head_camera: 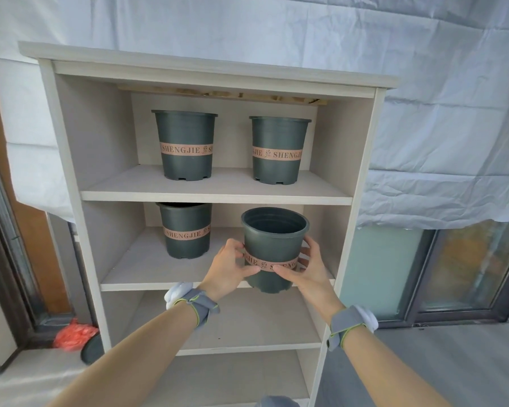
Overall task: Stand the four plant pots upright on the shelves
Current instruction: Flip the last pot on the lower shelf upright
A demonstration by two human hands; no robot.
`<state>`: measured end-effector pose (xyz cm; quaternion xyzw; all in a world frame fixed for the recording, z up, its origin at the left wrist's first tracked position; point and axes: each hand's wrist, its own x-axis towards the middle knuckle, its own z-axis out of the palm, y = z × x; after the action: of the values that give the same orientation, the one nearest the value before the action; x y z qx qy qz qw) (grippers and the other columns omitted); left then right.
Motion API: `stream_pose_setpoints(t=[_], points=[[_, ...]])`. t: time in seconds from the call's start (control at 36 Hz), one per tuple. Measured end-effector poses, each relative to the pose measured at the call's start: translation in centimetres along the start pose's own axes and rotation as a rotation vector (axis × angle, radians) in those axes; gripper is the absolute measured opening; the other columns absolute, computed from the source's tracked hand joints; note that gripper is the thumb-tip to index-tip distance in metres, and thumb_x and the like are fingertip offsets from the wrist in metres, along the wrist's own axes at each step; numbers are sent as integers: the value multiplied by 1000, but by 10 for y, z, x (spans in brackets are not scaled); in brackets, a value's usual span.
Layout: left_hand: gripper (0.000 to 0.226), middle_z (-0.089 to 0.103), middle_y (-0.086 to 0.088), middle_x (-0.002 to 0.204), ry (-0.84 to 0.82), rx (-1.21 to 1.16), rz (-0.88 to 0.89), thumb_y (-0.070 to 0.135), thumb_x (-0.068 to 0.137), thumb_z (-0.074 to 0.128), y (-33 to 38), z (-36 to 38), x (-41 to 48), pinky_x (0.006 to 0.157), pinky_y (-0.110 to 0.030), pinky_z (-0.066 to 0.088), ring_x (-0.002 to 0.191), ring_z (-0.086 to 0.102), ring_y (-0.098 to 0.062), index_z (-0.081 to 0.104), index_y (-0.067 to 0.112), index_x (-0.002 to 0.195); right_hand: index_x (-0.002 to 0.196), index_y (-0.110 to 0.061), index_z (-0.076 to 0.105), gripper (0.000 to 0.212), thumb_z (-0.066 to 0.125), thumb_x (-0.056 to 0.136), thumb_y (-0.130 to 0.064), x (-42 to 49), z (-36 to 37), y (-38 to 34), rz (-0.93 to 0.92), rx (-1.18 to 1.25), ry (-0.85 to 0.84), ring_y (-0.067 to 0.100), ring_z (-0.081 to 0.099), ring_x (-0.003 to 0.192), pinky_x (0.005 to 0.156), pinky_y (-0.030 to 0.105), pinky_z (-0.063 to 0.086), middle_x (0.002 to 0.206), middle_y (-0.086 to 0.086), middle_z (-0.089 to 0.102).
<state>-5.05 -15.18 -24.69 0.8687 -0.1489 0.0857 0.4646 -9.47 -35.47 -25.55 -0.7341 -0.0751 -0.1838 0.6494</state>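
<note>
We take the second shelf [147, 284] of the pale cabinet as our landmark. Above its left half, on the top shelf, one pot [185, 145] stands upright; on the landmark's own left half stands another pot [185, 230], also upright. Our left hand [228, 267] wraps the fourth pot [272, 249] from its left side, thumb across the pink band, fingers curled round the wall. That pot hangs upright just in front of the landmark's right front edge, its base seemingly below the board's level, though the angle makes this hard to judge. Our right hand [304, 267] closes on its other side, thumb on the band too. Above the landmark's right half, a third pot [278, 149] stands upright on the top shelf.

The risks we see: the base could catch the landmark's front lip if we push in without lifting, tipping the pot; the rim could strike the board above; and releasing too near the edge could let it topple off.
</note>
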Motion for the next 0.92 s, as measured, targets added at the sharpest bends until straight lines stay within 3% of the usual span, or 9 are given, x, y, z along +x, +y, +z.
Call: stream_pose_setpoints(t=[0.11, 0.22, 0.42, 0.58, 0.69, 0.78, 0.86, 0.92], points=[[59, 62, -5, 118, -2, -38, -7, 27, 77, 84, -4, 2, 6, 89, -39, 54, 99, 67, -26, 44, 17, 120, 148, -29, 32, 97, 90, 72, -12, 6, 6, 5, 10, 52, 7, 17, 54, 123, 77, 12, 55, 136, -2, 49], [56, 63, -2, 119, 5, -82, -23, 24, 79, 83, -8, 5, 17, 84, -35, 55, 90, 71, -24, 45, 17, 119, 147, -28, 35, 92, 88, 74, -8, 18, 8, 12, 25, 71, 18, 10, 56, 117, 78, 11, 54, 128, -12, 54], [52, 62, 2, 119, 15, -84, -23, 30, 83, 78, -11, 8, 32, 81, -27, 48, 89, 71, -21, 48, 17, 124, 143, -27, 42, 79, 85, 79, -12, 38, 6, 23, 36, 13, 76, 6, 60, 111, 77, 8, 53, 120, -11, 59], [50, 64, 1, 132, -1, -68, -18, 35, 89, 71, -11, 12, 59, 90, -27, 47, 95, 71, -18, 51, 18, 132, 142, -26, 43, 75, 83, 81, -10, 66, 8, 35, 47, 16, 110, 19, 58, 121, 95, 26, 49, 125, -6, 59], [52, 63, 0, 136, 3, -59, -15, 36, 91, 69, -12, 12, 63, 96, -28, 46, 98, 69, -18, 52, 17, 136, 145, -18, 42, 75, 81, 82, -7, 75, 11, 39, 51, 9, 118, 21, 55, 124, 98, 30, 48, 129, 1, 58], [51, 62, -2, 137, -2, -66, -15, 33, 92, 67, -14, 12, 74, 92, -22, 43, 95, 67, -16, 52, 15, 138, 144, -15, 43, 74, 80, 82, -4, 86, 13, 41, 45, 8, 116, 18, 56, 120, 95, 28, 49, 122, -5, 59], [53, 61, -4, 139, -19, -63, -17, 32, 93, 67, -17, 12, 84, 101, -24, 42, 116, 65, -21, 51, 14, 141, 144, -13, 43, 74, 80, 81, -2, 96, 13, 44, 53, 18, 115, 17, 56, 119, 96, 28, 50, 120, -10, 59], [54, 62, -3, 138, -29, -44, -24, 33, 93, 67, -20, 11, 91, 106, -23, 39, 128, 59, -19, 52, 12, 141, 144, -13, 43, 74, 81, 81, -2, 104, 14, 49, 56, 15, 115, 19, 56, 122, 97, 30, 50, 126, -1, 59]])
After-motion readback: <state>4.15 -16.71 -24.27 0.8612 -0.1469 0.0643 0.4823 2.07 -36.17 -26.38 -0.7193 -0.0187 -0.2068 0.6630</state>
